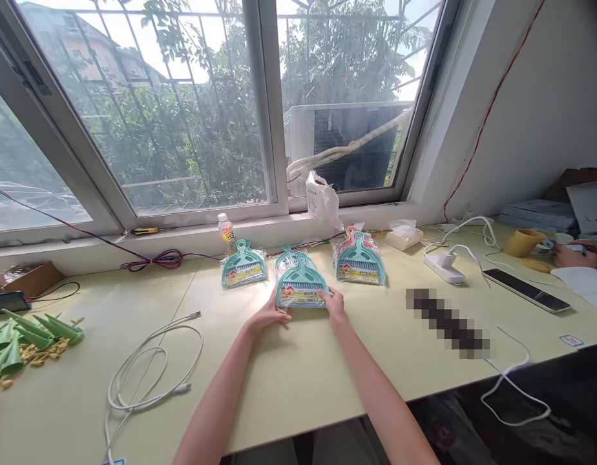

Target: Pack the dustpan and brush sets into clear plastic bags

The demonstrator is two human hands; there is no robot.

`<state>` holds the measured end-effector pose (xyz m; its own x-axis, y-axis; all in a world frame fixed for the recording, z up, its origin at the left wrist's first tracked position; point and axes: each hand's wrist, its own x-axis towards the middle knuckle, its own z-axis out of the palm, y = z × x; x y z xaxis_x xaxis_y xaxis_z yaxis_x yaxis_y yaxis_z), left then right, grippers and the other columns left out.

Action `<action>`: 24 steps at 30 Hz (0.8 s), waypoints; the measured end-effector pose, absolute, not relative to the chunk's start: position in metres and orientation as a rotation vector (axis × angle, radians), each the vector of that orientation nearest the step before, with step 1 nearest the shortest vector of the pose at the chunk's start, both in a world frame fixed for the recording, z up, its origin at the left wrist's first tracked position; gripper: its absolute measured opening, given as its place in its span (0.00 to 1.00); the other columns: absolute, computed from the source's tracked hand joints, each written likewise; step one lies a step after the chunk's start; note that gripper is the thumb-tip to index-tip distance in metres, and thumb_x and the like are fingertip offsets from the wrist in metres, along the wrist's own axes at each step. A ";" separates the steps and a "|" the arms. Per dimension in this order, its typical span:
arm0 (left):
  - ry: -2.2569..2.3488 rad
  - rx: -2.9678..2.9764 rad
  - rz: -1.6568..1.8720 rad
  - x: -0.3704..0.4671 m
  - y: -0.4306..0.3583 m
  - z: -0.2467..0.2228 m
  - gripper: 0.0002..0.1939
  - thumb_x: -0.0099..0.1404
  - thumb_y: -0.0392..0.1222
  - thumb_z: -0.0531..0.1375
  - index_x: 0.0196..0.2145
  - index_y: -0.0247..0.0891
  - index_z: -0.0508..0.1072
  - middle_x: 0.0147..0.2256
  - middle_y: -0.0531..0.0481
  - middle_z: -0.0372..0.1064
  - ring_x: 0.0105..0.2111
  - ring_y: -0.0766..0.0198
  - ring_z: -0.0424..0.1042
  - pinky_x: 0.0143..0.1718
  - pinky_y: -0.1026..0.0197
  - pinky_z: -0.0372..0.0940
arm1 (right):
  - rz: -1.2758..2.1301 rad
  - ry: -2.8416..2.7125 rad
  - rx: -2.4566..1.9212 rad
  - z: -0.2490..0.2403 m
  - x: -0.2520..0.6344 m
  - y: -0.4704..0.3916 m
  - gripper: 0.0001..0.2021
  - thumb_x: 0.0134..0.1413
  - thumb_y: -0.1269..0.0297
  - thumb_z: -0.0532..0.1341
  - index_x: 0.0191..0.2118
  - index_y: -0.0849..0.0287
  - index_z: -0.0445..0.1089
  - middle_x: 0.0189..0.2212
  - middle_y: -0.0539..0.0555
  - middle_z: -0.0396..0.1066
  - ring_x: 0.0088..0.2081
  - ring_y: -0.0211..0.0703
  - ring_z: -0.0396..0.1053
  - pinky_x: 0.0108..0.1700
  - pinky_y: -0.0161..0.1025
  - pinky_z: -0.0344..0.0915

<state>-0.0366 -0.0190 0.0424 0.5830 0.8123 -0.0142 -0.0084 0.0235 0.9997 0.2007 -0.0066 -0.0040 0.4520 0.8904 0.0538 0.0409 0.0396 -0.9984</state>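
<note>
Head view: the left hand (269, 312) and right hand (334, 303) have their fingers closed on the lower corners of a wrapped dustpan set (302, 285), in front of another set (283, 260); even, light pressure should keep it level (it looks slippery).

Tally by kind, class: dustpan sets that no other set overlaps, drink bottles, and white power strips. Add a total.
Dustpan sets, not overlapped: 3
Drink bottle: 1
White power strip: 1
Total: 5
</note>
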 end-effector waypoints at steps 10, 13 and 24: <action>1.023 1.291 1.026 -0.026 -0.002 0.020 0.46 0.59 0.51 0.67 0.69 0.41 0.51 0.46 0.39 0.73 0.25 0.67 0.71 0.19 0.68 0.62 | 0.896 -0.890 -1.463 -0.004 0.197 -0.005 0.24 0.45 0.55 0.65 0.47 0.64 0.76 0.32 0.59 0.80 0.37 0.53 0.78 0.39 0.41 0.71; 1.084 1.269 1.024 -0.024 0.001 0.019 0.36 0.58 0.49 0.65 0.62 0.35 0.64 0.35 0.44 0.74 0.20 0.69 0.67 0.16 0.68 0.57 | 0.908 -0.936 -1.493 0.002 0.196 -0.008 0.20 0.46 0.58 0.64 0.45 0.63 0.76 0.34 0.59 0.80 0.39 0.53 0.77 0.41 0.41 0.71; 1.119 1.221 1.070 -0.021 0.004 0.013 0.37 0.59 0.43 0.62 0.64 0.35 0.58 0.33 0.48 0.72 0.16 0.72 0.63 0.15 0.67 0.55 | 0.888 -1.140 -1.703 0.008 0.190 -0.009 0.18 0.60 0.58 0.54 0.51 0.58 0.70 0.49 0.60 0.75 0.54 0.52 0.71 0.53 0.43 0.66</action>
<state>-0.0214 0.0045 0.0128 0.1426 0.9882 -0.0554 -0.0108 0.0575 0.9983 0.1898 -0.0089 0.0084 0.3238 0.9421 -0.0874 0.3153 -0.1946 -0.9288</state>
